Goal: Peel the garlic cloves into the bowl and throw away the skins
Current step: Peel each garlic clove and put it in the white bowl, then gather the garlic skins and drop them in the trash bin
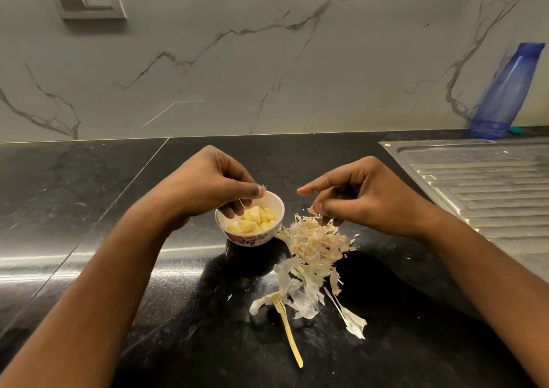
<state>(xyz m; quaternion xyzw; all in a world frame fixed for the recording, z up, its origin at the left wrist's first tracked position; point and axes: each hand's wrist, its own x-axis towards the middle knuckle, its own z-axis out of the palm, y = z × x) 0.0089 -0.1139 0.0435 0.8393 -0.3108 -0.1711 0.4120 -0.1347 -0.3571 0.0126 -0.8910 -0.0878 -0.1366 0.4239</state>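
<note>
Skins (pixel 315 248) litter black counter (pixel 89 209) beside bowl (pixel 277 209); left grip (pixel 208 179) pinches a scrap (pixel 264 187), right grip (pixel 365 191) pinches skins.

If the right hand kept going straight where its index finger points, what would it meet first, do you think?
Probably the left hand, pinching a skin scrap above the bowl, though depth is unclear.

A small white bowl (pixel 273 202) with a flowered outside stands upright, holding peeled yellow cloves (pixel 252 224). Papery skins (pixel 315 245) lie in a loose heap just right of the bowl.
</note>
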